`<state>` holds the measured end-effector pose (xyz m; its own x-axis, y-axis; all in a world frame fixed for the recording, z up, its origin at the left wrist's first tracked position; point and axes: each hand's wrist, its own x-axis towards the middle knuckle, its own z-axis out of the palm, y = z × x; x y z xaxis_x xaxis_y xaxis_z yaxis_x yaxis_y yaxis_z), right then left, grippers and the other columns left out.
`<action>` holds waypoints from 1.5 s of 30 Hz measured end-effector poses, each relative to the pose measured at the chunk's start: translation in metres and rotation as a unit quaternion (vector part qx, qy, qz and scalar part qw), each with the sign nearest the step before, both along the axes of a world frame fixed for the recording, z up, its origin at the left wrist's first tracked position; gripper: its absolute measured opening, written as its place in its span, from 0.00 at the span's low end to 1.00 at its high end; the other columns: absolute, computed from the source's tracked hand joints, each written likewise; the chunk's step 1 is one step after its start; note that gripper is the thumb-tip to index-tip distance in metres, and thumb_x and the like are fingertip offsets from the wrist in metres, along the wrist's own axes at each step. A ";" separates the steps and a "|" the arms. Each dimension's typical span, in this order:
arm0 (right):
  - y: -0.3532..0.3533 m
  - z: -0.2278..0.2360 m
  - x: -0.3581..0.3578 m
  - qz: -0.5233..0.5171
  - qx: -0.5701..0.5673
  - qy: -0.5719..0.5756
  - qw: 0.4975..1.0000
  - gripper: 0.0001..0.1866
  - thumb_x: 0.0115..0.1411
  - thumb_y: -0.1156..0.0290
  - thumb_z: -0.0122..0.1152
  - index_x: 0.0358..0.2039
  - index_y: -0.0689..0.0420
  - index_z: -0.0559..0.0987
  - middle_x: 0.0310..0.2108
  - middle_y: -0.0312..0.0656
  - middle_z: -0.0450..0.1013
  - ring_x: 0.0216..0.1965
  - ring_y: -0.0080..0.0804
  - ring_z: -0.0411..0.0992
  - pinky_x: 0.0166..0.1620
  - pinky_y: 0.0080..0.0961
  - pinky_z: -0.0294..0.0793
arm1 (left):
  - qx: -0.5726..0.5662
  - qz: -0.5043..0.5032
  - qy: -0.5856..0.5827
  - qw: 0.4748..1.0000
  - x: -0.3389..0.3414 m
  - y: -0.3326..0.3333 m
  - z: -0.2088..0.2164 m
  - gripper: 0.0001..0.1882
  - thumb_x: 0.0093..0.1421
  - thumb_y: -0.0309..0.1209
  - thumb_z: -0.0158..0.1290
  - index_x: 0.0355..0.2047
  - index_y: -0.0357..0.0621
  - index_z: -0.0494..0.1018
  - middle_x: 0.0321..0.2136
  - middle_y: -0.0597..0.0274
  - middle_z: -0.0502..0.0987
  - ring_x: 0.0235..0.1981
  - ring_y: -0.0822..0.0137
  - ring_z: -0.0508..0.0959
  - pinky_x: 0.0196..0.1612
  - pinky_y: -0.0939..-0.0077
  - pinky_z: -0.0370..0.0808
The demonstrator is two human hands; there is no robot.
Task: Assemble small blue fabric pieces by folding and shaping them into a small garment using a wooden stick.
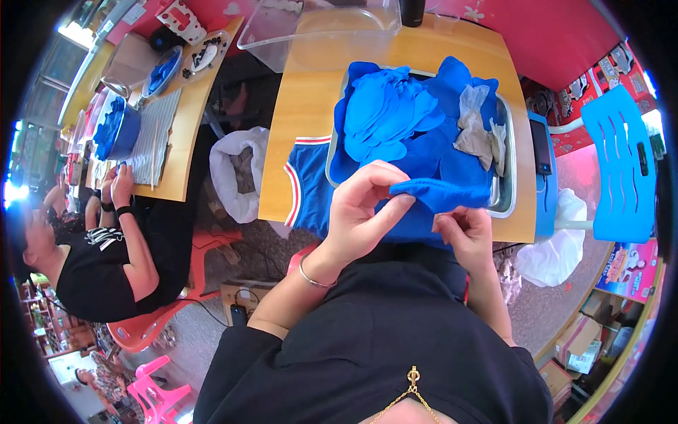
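Note:
Pinched between the thumb and fingers of my left hand (367, 212) is the left end of a blue fabric piece (441, 193). My right hand (464, 233) grips the same piece near its lower right edge, thumb against finger. The fabric is stretched between both hands, just above the near side of a metal tray (506, 191). Inside the tray lies a fanned stack of blue cut pieces (388, 113), with darker blue pieces around it. Crumpled greyish-white wrapping (474, 131) rests on them at the right. A blue garment with red-and-white trim (311, 180) lies left of the tray.
A clear plastic bin (321, 32) stands at the table's far edge beside a dark cup (412, 13). To the left, a person (106, 261) works at another table with a blue-filled tub (115, 131). A white sack (240, 173) sits between the tables; a blue chair (621, 166) stands right.

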<state>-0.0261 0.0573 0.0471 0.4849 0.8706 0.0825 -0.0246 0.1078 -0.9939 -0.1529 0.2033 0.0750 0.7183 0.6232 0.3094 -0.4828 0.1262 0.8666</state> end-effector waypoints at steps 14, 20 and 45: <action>0.006 0.010 -0.005 -0.052 -0.027 -0.150 0.987 0.06 0.51 0.83 0.60 0.30 0.63 0.75 0.26 0.38 0.72 0.28 0.22 0.73 0.29 0.15 0.71 | 0.127 -0.020 0.030 0.991 0.012 0.004 0.004 0.05 0.47 0.18 0.59 0.24 0.36 0.73 0.28 0.64 0.70 0.30 0.76 0.69 0.31 0.85 0.67; 0.005 -0.001 -0.019 -0.003 0.047 0.113 0.992 0.11 0.56 0.79 0.56 0.40 0.63 0.72 0.30 0.37 0.72 0.32 0.22 0.71 0.36 0.18 0.71 | 0.066 -0.011 0.013 0.998 0.011 -0.009 0.010 0.06 0.47 0.20 0.60 0.24 0.36 0.74 0.26 0.65 0.70 0.26 0.77 0.69 0.27 0.83 0.65; 0.012 -0.008 -0.010 -0.032 0.063 0.162 0.984 0.09 0.56 0.74 0.57 0.37 0.61 0.71 0.25 0.36 0.72 0.25 0.18 0.69 0.28 0.12 0.66 | 0.249 0.104 0.038 0.962 0.013 -0.004 0.002 0.06 0.50 0.19 0.56 0.23 0.36 0.68 0.20 0.61 0.68 0.19 0.71 0.68 0.21 0.80 0.63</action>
